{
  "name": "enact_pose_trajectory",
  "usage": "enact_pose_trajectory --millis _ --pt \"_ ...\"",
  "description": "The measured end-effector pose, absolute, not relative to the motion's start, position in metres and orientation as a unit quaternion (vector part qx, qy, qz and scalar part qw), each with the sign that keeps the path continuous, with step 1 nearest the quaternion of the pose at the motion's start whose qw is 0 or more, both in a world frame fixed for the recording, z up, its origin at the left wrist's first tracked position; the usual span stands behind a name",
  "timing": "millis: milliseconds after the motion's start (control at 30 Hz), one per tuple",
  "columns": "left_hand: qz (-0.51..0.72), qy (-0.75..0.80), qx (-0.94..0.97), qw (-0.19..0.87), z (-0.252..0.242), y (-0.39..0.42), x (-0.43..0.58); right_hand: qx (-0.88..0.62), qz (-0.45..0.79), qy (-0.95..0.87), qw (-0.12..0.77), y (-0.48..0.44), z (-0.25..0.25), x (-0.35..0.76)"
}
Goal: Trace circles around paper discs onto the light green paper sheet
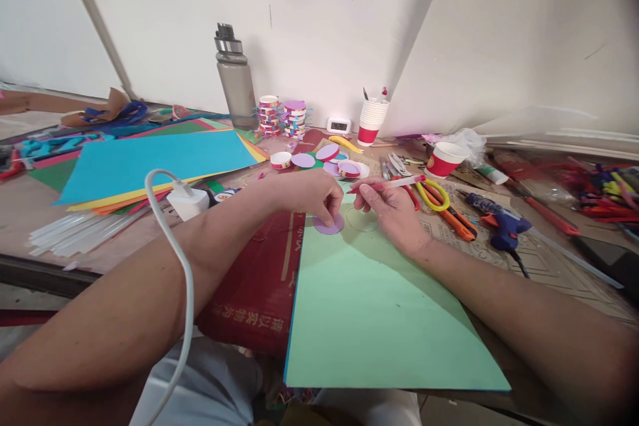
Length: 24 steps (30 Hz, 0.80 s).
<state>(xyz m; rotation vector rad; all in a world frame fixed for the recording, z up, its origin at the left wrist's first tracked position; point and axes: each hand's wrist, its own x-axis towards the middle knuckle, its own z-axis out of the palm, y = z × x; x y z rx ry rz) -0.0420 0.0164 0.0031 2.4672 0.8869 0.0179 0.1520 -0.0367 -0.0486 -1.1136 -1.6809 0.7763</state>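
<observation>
A large light green sheet of paper (389,319) lies in front of me with a blue edge under it. My left hand (312,196), fingers closed, has its fingertips on a purple paper circle (328,226) near the sheet's far left corner. Just right of it, a thin drawn circle (362,218) shows on the green paper. In my right hand (392,210) is a red and white pen (399,183), held nearly level above the sheet, its tip pointing left.
Behind my hands lie purple-topped paper rings (327,152) and yellow scissors (433,195). At right are an orange utility knife (459,223) and a blue glue gun (502,223). Coloured sheets (154,163), glue sticks (80,233) and a bottle (234,86) stand left. A white cable (187,293) crosses my left arm.
</observation>
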Motion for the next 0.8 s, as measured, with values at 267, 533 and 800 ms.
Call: enact_pose_trajectory --millis 267,533,800 --pt "-0.023 0.329 0.920 0.214 0.001 0.020 -0.040 -0.445 0.296 -0.682 0.499 -0.038 -0.046 0.151" --pt "-0.026 0.335 0.922 0.193 0.007 0.010 -0.037 -0.435 0.297 -0.680 0.510 -0.036 -0.048 0.152" --pt "-0.105 0.349 0.919 0.154 0.034 -0.008 -0.040 -0.445 0.322 -0.670 0.499 -0.036 -0.042 0.153"
